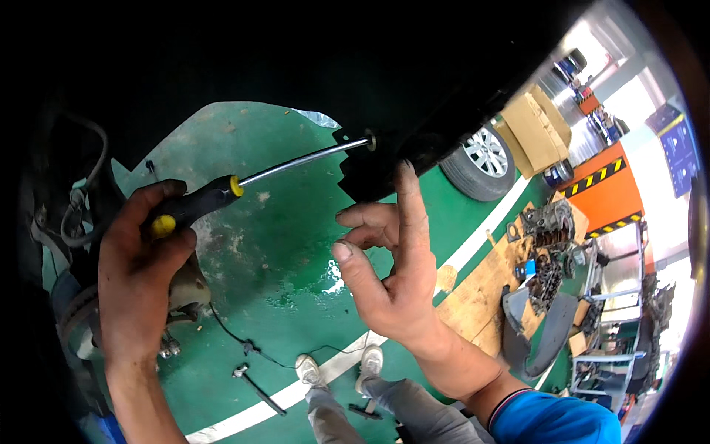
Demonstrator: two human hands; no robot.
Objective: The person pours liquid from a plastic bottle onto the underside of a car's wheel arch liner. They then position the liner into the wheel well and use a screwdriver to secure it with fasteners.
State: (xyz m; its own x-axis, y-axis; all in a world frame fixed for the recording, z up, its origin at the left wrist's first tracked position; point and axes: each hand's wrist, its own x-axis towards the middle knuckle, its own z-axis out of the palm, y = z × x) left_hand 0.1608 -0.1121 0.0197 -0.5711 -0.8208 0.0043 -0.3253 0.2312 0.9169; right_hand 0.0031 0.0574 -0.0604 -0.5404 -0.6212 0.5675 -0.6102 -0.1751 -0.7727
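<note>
My left hand [137, 255] is wrapped round the black and yellow handle of a screwdriver [296, 160]. Its long metal shaft points up to the right, and the tip meets a small round fastener [371, 140] at the edge of a dark panel [362, 174] overhead. To the right, my right hand [396, 277] holds nothing. Its index finger stretches up to the panel's lower edge and looks to be touching it; the other fingers are bent, with the thumb apart. Deep shadow hides most of the panel.
Cables and dark vehicle parts [85, 192] hang at the left. On the green floor lie a hammer-like tool [259, 388] and a thin cable [225, 325]. At the right are a wheel [481, 166], cardboard boxes [536, 129], engine parts [547, 237] and a metal rack [606, 359].
</note>
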